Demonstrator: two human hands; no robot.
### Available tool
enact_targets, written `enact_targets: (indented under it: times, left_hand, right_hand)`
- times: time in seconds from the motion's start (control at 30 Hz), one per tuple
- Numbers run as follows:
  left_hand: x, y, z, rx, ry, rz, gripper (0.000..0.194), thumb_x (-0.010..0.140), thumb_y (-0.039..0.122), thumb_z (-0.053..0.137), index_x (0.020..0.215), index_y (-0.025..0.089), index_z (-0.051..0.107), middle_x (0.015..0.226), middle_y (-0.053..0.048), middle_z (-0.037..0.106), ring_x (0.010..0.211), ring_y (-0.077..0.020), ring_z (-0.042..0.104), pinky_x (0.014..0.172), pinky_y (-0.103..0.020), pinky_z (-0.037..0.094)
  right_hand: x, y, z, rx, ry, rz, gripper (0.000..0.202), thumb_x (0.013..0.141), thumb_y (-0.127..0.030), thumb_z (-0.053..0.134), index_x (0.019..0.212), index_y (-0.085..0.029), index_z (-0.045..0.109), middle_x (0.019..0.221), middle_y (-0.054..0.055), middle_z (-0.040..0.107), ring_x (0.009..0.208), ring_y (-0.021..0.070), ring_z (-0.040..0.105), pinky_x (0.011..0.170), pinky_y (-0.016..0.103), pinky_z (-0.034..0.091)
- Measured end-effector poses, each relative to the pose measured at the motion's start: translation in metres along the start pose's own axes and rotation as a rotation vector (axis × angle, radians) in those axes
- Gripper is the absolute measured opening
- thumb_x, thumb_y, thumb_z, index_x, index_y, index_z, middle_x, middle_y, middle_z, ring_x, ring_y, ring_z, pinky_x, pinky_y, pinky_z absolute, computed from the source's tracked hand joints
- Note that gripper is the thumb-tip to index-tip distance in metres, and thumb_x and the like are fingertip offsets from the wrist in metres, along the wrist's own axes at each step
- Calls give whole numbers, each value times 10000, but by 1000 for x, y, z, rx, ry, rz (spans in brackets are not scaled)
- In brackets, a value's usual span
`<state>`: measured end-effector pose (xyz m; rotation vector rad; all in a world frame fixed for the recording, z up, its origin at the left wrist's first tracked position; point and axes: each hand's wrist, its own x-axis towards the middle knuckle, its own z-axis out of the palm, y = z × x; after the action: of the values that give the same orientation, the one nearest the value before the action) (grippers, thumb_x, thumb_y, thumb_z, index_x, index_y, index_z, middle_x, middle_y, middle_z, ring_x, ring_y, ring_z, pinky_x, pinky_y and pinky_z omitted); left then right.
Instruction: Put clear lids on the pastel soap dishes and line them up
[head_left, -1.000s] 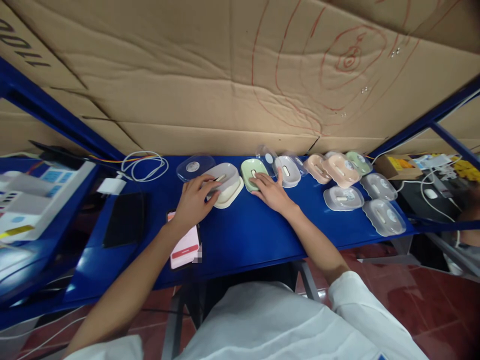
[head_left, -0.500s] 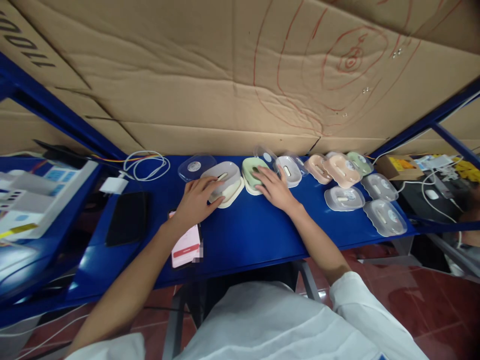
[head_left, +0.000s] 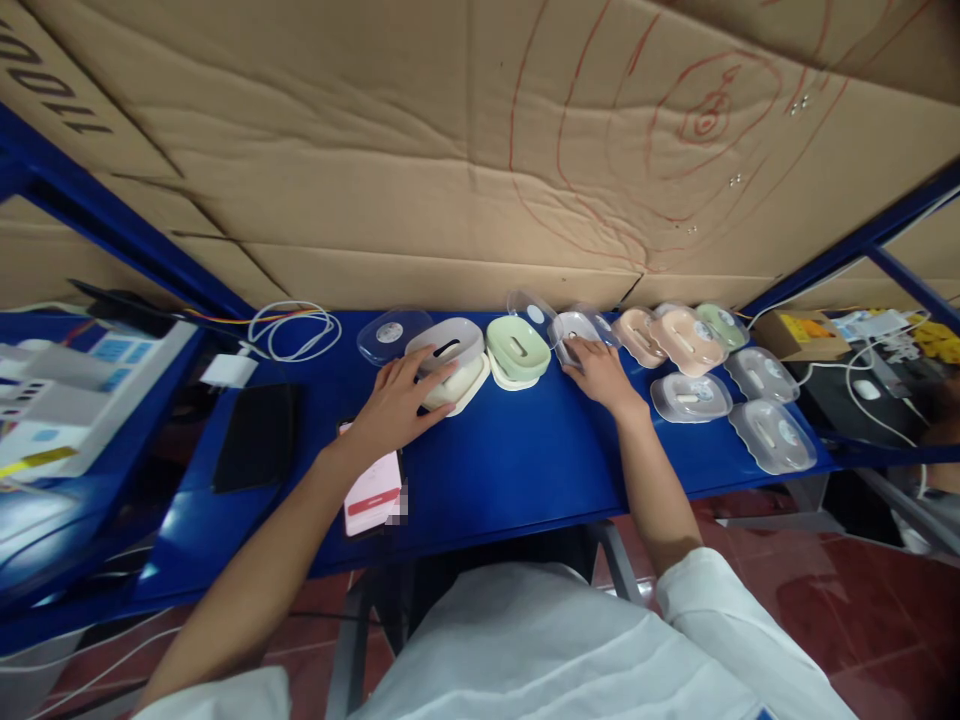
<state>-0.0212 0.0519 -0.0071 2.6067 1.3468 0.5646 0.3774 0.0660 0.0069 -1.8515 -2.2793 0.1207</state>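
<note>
Grip of the left hand (head_left: 394, 400): fingers apart against a grey dish (head_left: 470, 342); right hand (head_left: 602, 378) covers a lilac dish (head_left: 573, 324) on the counter (head_left: 517, 460), closure indiscernible. Cardboard digits (head_left: 56, 85), 1s and 0s, run out of view; lid label (head_left: 389, 332) illegible.

A creased brown cardboard sheet (head_left: 337, 120) is rising before me behind the blue tabletop (head_left: 495, 470), red curved lines (head_left: 512, 140) looping across its right half. Blue frame bars (head_left: 142, 240) are slanting at either side, reddish tiles (head_left: 825, 600) are covering the floor, and pale light is glinting off the tabletop's left end.
</note>
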Motion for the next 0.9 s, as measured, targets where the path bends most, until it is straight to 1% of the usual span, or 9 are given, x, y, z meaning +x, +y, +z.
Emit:
enact_targets:
  times: [0.17,0.3,0.4,0.5,0.57,0.6,0.67,0.77,0.9]
  left_hand:
    - [-1,-2,2,0,-3,11,561,1061,515,570,1589,324,550,1691,-153,416,1527,-420,448,1241,-623,379]
    - [0,-3,2,0,-4,20,567,1059,525,566,1576,291,571,1677,-173,429,1506,-430,467,1232,-636,384]
    - [0,-3,2,-5,-2,26,537,1056,527,572,1534,286,621,1682,-172,426,1507,-430,467,1238,-648,371]
    - [0,-4,2,-10,-4,28,488,1052,523,583,1465,285,687,1683,-172,424,1500,-430,475,1230,-654,378]
    - [0,-3,2,-13,-6,30,460,1050,517,590,1426,284,716,1680,-170,427,1498,-428,478,1226,-650,384]
    - [0,-3,2,-13,-7,32,451,1051,514,589,1413,283,725,1680,-170,428,1500,-427,476,1226,-648,385]
    - [0,-2,2,-12,-9,32,440,1056,512,578,1397,282,735,1680,-171,430,1499,-424,475,1228,-652,379]
    - [1,-3,2,-19,-17,22,439,1056,519,569,1381,283,747,1678,-169,436,1486,-427,482,1229,-666,369]
    - [1,-5,4,-40,-25,2,424,1038,530,590,1365,317,756,1677,-134,439,1482,-420,483,1225,-650,374]
  right_hand:
    - [1,-1,-8,15,30,9,484,1117,-366,452,1548,-178,566,1513,174,664,1380,392,610,1141,600,453]
    - [3,3,-22,141,272,0,471,1148,-411,360,1491,-205,609,1407,143,728,1277,308,681,1130,517,504]
    - [1,18,-37,161,459,17,478,1141,-442,358,1473,-216,619,1498,141,664,1406,278,595,1210,504,451]
    - [-11,51,-54,35,585,225,518,1093,-494,465,1518,-224,585,1682,168,469,1576,345,394,1272,634,317]
    - [-23,80,-64,-65,568,439,646,1009,-549,616,1578,-255,534,1752,178,354,1619,421,296,1250,731,263]
    - [-29,94,-67,-92,524,525,716,967,-570,673,1596,-264,520,1754,190,350,1613,450,298,1230,759,259]
    - [-40,117,-70,-77,445,600,759,932,-605,707,1577,-235,554,1691,236,442,1551,475,392,1196,750,306]
    - [-50,128,-66,-12,492,528,709,961,-661,648,1458,-157,671,1510,283,616,1409,453,554,1155,653,415]
    - [-40,96,-52,70,587,357,669,1008,-694,573,1435,-190,679,1457,217,665,1387,403,593,1196,617,447]
